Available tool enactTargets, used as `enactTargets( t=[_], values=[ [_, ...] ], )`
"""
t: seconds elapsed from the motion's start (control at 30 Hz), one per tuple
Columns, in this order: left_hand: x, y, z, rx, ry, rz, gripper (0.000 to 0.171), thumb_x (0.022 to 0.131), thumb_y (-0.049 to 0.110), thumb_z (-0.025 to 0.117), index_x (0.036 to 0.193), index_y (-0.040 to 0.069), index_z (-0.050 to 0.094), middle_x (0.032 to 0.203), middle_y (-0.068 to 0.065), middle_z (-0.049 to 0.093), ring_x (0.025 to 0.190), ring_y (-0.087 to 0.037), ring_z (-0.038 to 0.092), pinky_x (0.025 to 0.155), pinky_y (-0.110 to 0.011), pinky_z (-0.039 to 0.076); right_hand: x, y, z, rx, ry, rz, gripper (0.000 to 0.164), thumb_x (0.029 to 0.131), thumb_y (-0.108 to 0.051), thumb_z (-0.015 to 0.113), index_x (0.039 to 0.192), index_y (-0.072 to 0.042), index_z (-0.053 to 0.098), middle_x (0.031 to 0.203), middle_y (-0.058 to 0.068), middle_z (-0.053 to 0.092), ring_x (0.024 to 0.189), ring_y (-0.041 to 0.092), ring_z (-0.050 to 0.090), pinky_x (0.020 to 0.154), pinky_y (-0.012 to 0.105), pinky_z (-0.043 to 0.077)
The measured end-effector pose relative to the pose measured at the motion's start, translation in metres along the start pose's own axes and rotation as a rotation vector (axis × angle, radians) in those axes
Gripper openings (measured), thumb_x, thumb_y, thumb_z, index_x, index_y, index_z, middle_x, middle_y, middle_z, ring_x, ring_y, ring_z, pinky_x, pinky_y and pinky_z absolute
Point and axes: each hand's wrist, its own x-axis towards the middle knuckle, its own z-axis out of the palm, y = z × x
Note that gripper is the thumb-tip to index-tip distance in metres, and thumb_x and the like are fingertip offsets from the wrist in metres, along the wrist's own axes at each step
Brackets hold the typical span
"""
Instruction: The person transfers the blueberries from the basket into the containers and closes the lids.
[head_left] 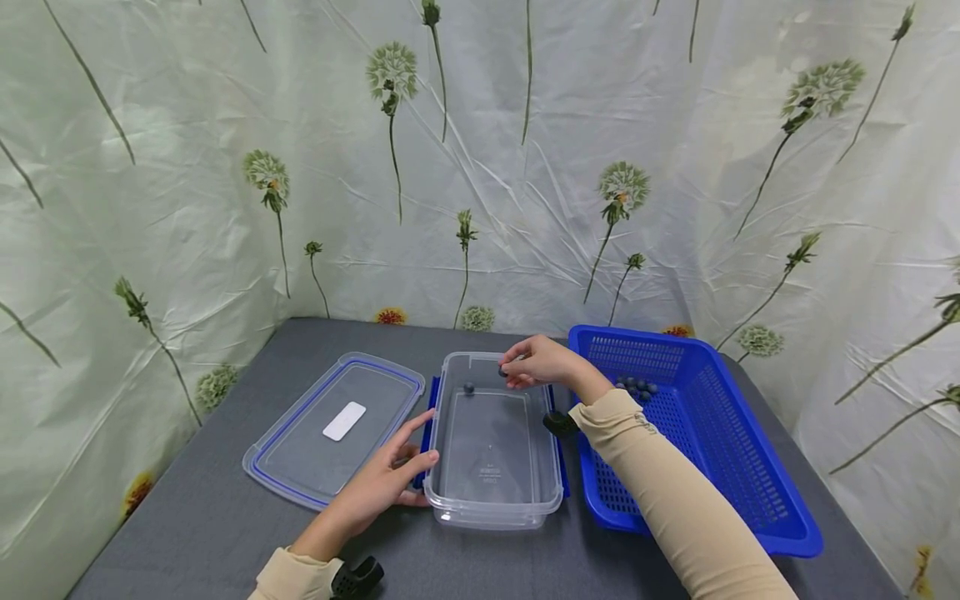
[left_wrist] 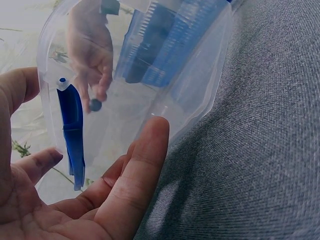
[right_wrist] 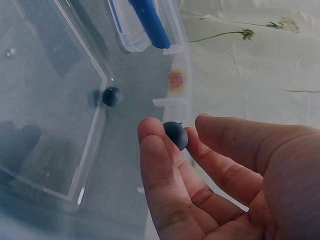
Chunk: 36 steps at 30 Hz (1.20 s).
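My right hand (head_left: 536, 363) is over the far end of a clear plastic container (head_left: 495, 506) with blue side clips. It pinches a blueberry (right_wrist: 176, 135) between its fingertips. Another blueberry (right_wrist: 112, 96) lies on the container's floor, towards the far left corner in the head view. My left hand (head_left: 386, 477) rests at the container's left side, its fingers extended and spread about the blue clip (left_wrist: 73, 130). Through the clear wall, the left wrist view shows the right hand (left_wrist: 92, 47) with its berry.
A clear lid (head_left: 292, 467) with a blue seal and a white label (head_left: 344, 421) lies left of the container. On the right stands a blue slotted basket (head_left: 757, 450), with several blueberries (head_left: 637, 387) towards its far end. Floral curtain (head_left: 525, 167) backs the grey table (head_left: 225, 533).
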Motion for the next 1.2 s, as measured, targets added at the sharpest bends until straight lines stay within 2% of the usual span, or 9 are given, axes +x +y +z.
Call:
enactTargets(
  t=[0.13, 0.27, 0.33, 0.43, 0.53, 0.63, 0.77, 1.03, 1.2],
  values=[
    [-0.001, 0.002, 0.000, -0.004, 0.007, 0.000, 0.072, 0.111, 0.029, 0.062, 0.171, 0.029, 0.023, 0.137, -0.032, 0.051, 0.109, -0.030, 0.069, 0.084, -0.050, 0.068, 0.009, -0.003, 0.011, -0.033, -0.008, 0.025, 0.033, 0.109, -0.011, 0.062, 0.136, 0.009, 0.066, 0.116, 0.025, 0.077, 0.100, 0.030, 0.078, 0.098, 0.042, 0.064],
    [-0.001, 0.002, 0.000, 0.001, 0.015, -0.008, 0.071, 0.111, 0.030, 0.062, 0.171, 0.030, 0.023, 0.138, -0.032, 0.050, 0.109, -0.030, 0.069, 0.084, -0.051, 0.068, 0.016, -0.004, 0.021, -0.049, -0.020, 0.047, 0.034, 0.109, -0.011, 0.063, 0.136, 0.009, 0.066, 0.122, 0.028, 0.075, 0.113, 0.037, 0.076, 0.104, 0.046, 0.061],
    [-0.001, 0.002, 0.000, 0.003, 0.018, -0.013, 0.071, 0.111, 0.030, 0.062, 0.171, 0.030, 0.024, 0.138, -0.032, 0.050, 0.110, -0.031, 0.069, 0.084, -0.051, 0.068, 0.019, -0.005, 0.025, -0.053, -0.028, 0.059, 0.034, 0.108, -0.010, 0.063, 0.136, 0.010, 0.066, 0.118, 0.027, 0.076, 0.109, 0.035, 0.077, 0.104, 0.047, 0.061],
    [-0.001, 0.003, 0.000, 0.004, 0.020, -0.016, 0.071, 0.111, 0.030, 0.062, 0.171, 0.032, 0.024, 0.138, -0.031, 0.049, 0.110, -0.031, 0.068, 0.085, -0.050, 0.068, 0.024, -0.005, 0.030, -0.046, -0.050, 0.076, 0.033, 0.108, -0.008, 0.062, 0.135, 0.011, 0.066, 0.101, 0.017, 0.076, 0.090, 0.025, 0.076, 0.100, 0.043, 0.063],
    [-0.001, 0.003, -0.001, 0.001, 0.017, -0.010, 0.070, 0.111, 0.029, 0.061, 0.171, 0.031, 0.024, 0.138, -0.032, 0.049, 0.110, -0.030, 0.068, 0.084, -0.051, 0.068, 0.029, -0.003, 0.034, -0.045, -0.068, 0.088, 0.032, 0.108, -0.007, 0.061, 0.135, 0.011, 0.065, 0.088, 0.005, 0.069, 0.076, 0.010, 0.066, 0.091, 0.036, 0.063],
    [-0.001, 0.003, -0.001, -0.001, 0.011, -0.003, 0.070, 0.111, 0.027, 0.061, 0.171, 0.031, 0.024, 0.137, -0.032, 0.049, 0.109, -0.030, 0.067, 0.084, -0.051, 0.068, 0.031, -0.003, 0.038, -0.046, -0.067, 0.104, 0.033, 0.109, -0.007, 0.061, 0.136, 0.010, 0.065, 0.091, 0.008, 0.070, 0.074, 0.008, 0.062, 0.087, 0.032, 0.062],
    [-0.001, 0.004, 0.000, -0.001, 0.007, 0.000, 0.071, 0.111, 0.028, 0.061, 0.171, 0.030, 0.024, 0.136, -0.031, 0.049, 0.109, -0.030, 0.067, 0.084, -0.051, 0.068, 0.033, -0.003, 0.044, -0.064, -0.037, 0.120, 0.034, 0.108, -0.009, 0.063, 0.137, 0.008, 0.066, 0.106, 0.018, 0.075, 0.077, 0.008, 0.065, 0.085, 0.030, 0.063],
    [-0.001, 0.003, -0.001, -0.001, 0.006, -0.002, 0.072, 0.110, 0.031, 0.063, 0.171, 0.031, 0.024, 0.136, -0.029, 0.049, 0.109, -0.030, 0.067, 0.085, -0.050, 0.068, 0.035, -0.003, 0.051, -0.060, -0.003, 0.124, 0.031, 0.107, -0.009, 0.065, 0.133, 0.007, 0.068, 0.096, 0.013, 0.074, 0.075, 0.009, 0.065, 0.074, 0.023, 0.060],
    [-0.001, 0.002, 0.000, -0.007, 0.005, -0.006, 0.074, 0.109, 0.033, 0.065, 0.171, 0.031, 0.025, 0.134, -0.028, 0.049, 0.109, -0.030, 0.068, 0.085, -0.050, 0.068, 0.039, 0.002, 0.055, -0.080, 0.001, 0.108, 0.033, 0.106, -0.009, 0.066, 0.134, 0.007, 0.068, 0.107, 0.021, 0.078, 0.080, 0.014, 0.071, 0.077, 0.027, 0.062]
  ],
)
